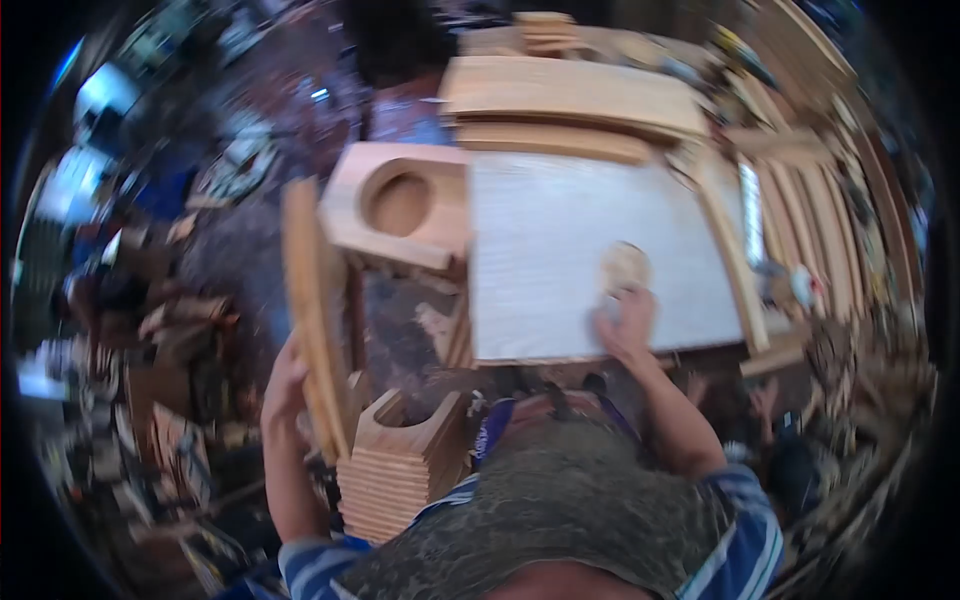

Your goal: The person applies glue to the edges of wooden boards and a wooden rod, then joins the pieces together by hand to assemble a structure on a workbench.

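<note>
My left hand (287, 378) is closed around a long wooden board (312, 310), which stands on edge at the left of the worktable. Over the white tabletop (540, 260), my right hand (628, 322) has its fingers closed at the near edge of a pale, round, disc-like piece (626, 264). Blur hides what exactly that piece is. Between the held board and the tabletop lies a wooden panel with a round cutout (345, 212). Below it, close to my left forearm, stands a stack of wooden pieces with U-shaped notches (385, 490).
Wide planks (570, 95) lie stacked along the table's far edge. A wooden strip (728, 245) borders its right side, with several long slats (820, 225) beyond. Another person's hands (762, 398) appear at the lower right. Scrap wood and clutter fill the floor at left.
</note>
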Motion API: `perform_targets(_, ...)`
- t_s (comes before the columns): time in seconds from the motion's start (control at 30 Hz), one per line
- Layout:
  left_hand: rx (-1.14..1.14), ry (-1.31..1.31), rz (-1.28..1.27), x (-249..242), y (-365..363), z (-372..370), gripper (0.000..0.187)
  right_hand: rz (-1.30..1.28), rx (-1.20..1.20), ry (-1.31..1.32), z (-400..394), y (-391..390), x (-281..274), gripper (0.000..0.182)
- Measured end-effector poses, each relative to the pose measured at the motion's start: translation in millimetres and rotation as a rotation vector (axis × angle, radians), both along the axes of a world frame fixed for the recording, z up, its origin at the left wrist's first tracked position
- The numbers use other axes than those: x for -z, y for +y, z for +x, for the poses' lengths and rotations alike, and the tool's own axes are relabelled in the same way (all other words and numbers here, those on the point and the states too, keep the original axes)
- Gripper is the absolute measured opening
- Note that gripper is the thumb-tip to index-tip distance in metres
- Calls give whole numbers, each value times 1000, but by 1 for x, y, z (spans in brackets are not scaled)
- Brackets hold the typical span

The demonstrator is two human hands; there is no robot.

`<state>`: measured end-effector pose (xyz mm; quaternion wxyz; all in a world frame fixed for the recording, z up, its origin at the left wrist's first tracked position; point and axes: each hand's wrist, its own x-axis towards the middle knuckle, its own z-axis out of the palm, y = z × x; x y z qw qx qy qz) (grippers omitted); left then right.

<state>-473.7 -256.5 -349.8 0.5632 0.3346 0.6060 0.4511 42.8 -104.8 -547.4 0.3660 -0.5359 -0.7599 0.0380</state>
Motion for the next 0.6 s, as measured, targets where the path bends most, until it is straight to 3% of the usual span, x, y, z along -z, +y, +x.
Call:
perform_targets(0.1,-102,-57,75,-31,-44,74,102,-219,-211,245,-22,-29,-32,39)
perform_targets(0.23,-326,-105,122,-84,-79,173,100,-135,-699,425,-41,-45,-80,68)
perform_targets(0.4,-512,-97,161,-180,-97,316,85,29,-824,593,-17,-34,-159,104)
perform_targets(0.5,-417,-151,233,-212,-99,358,84,230,-1054,724,-24,-56,-217,118)
perform_targets(0.6,-274,-261,297,-236,-89,378,84,457,-1163,798,-16,-92,-280,121)
